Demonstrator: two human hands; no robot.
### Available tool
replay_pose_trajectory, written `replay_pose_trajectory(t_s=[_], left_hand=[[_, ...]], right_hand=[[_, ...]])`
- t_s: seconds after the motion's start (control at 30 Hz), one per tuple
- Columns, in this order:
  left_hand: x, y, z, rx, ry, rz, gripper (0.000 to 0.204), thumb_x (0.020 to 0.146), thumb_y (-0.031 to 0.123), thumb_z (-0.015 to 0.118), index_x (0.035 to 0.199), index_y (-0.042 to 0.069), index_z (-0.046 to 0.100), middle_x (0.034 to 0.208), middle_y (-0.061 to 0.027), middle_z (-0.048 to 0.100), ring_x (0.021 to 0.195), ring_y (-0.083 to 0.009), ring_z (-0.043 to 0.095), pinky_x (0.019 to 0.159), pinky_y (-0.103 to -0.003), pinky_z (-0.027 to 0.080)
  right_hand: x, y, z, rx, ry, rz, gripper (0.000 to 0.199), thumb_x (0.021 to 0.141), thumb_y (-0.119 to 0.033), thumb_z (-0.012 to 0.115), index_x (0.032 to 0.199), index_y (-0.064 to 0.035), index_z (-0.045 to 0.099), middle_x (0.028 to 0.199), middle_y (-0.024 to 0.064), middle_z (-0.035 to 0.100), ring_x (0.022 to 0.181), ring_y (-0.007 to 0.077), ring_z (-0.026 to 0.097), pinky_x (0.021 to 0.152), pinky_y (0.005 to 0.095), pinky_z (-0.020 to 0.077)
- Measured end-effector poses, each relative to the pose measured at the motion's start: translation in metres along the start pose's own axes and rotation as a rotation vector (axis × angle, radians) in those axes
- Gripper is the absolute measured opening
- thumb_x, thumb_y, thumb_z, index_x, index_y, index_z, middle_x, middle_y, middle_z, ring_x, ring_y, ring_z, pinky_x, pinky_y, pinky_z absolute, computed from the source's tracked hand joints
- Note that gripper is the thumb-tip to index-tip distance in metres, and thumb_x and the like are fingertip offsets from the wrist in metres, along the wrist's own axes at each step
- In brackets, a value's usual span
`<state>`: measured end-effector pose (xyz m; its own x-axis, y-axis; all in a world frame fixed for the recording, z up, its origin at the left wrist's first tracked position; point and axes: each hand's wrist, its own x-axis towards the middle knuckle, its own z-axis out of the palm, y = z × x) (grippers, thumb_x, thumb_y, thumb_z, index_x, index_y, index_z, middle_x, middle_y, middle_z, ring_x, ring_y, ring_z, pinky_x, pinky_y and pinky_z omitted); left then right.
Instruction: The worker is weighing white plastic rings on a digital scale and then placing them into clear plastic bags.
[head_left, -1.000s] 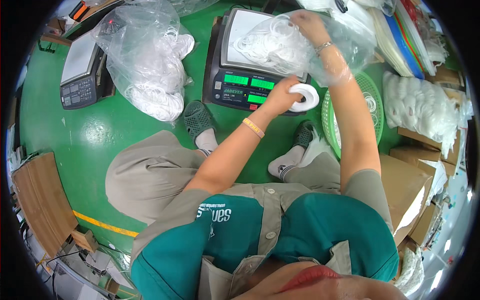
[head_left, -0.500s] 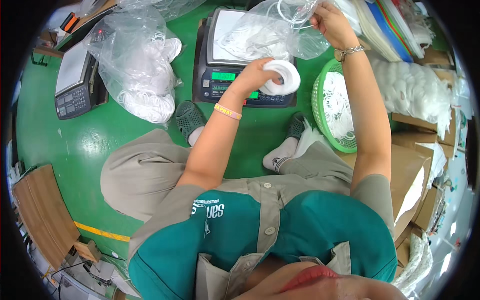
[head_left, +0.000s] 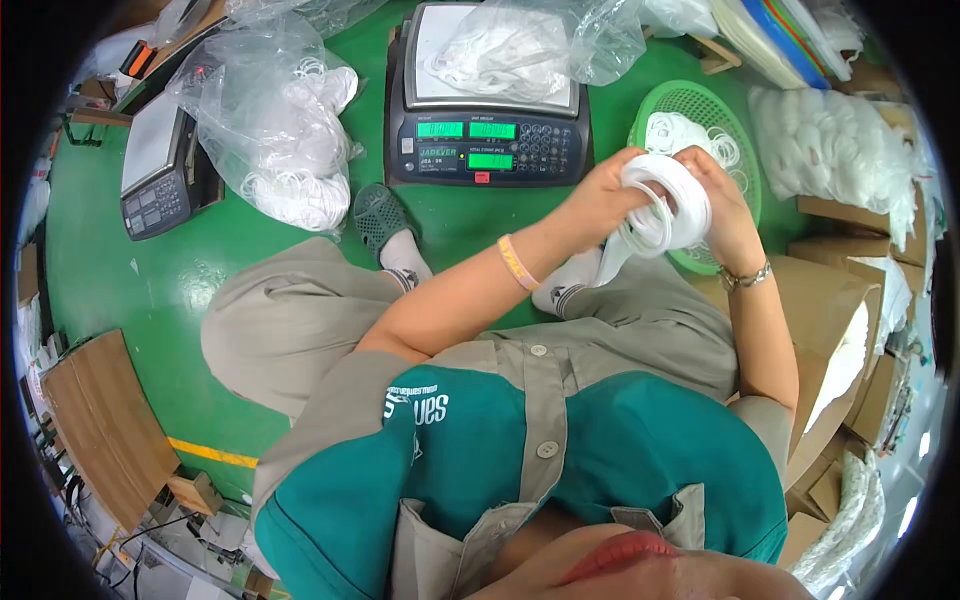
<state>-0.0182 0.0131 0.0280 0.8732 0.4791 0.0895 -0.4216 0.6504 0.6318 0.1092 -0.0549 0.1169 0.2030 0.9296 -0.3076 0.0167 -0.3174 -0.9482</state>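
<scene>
A bundle of thin white rings (head_left: 688, 200) is held between my two hands, over my right lower leg. My left hand (head_left: 612, 200) has its fingers through the middle of the bundle and grips its left side. My right hand (head_left: 725, 205) is closed round the bundle's right side. Below and behind them, a green mesh basket (head_left: 748, 130) contains loose white rings (head_left: 680, 135). Farther off, a clear plastic bag of white rings (head_left: 500, 55) rests on the pan of a dark counting scale (head_left: 545, 140) with lit green displays.
Left on the green floor sit another bag of white rings (head_left: 300, 195) and a second scale (head_left: 155, 205). At right are a large bag of white items (head_left: 820, 150) and an open cardboard box (head_left: 825, 310). A brown board (head_left: 105, 420) lies at lower left.
Both hands came back from the scale and bag toward me. My right hand let go of the clear bag and took hold of the ring bundle alongside my left.
</scene>
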Motion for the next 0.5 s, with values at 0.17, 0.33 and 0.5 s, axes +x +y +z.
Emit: replay_pose_trajectory(t_s=[0.17, 0.33, 0.5], left_hand=[[-0.001, -0.014, 0.016, 0.404, 0.16, 0.062, 0.017, 0.079, 0.0, 0.05, 0.095, 0.003, 0.045, 0.084, -0.0026, 0.052, 0.08, -0.0072, 0.05, 0.067, -0.022, 0.042], [0.002, -0.023, 0.025, 0.408, 0.178, 0.027, 0.018, 0.08, 0.007, 0.057, 0.093, 0.002, 0.046, 0.086, -0.004, 0.055, 0.079, -0.0072, 0.051, 0.07, -0.023, 0.043], [-0.002, -0.013, -0.003, 0.474, 0.425, 0.489, 0.04, 0.074, -0.002, 0.054, 0.108, 0.004, 0.034, 0.1, -0.005, 0.041, 0.087, -0.0123, 0.043, 0.078, -0.025, 0.038]], right_hand=[[-0.019, -0.001, -0.002, -0.38, -0.037, -0.136, 0.041, 0.076, -0.023, 0.059, 0.109, -0.0026, 0.046, 0.093, 0.006, 0.055, 0.086, 0.0148, 0.052, 0.074, 0.025, 0.042], [-0.02, 0.007, -0.021, -0.625, 0.068, -0.075, 0.02, 0.072, -0.006, 0.055, 0.091, -0.0007, 0.052, 0.075, 0.0068, 0.056, 0.071, 0.0108, 0.052, 0.065, 0.0246, 0.0422], [-0.023, 0.0, -0.035, -0.508, 0.339, -0.215, 0.018, 0.074, -0.005, 0.054, 0.091, 0.0021, 0.052, 0.078, 0.0039, 0.056, 0.071, 0.0099, 0.051, 0.065, 0.0229, 0.0418]])
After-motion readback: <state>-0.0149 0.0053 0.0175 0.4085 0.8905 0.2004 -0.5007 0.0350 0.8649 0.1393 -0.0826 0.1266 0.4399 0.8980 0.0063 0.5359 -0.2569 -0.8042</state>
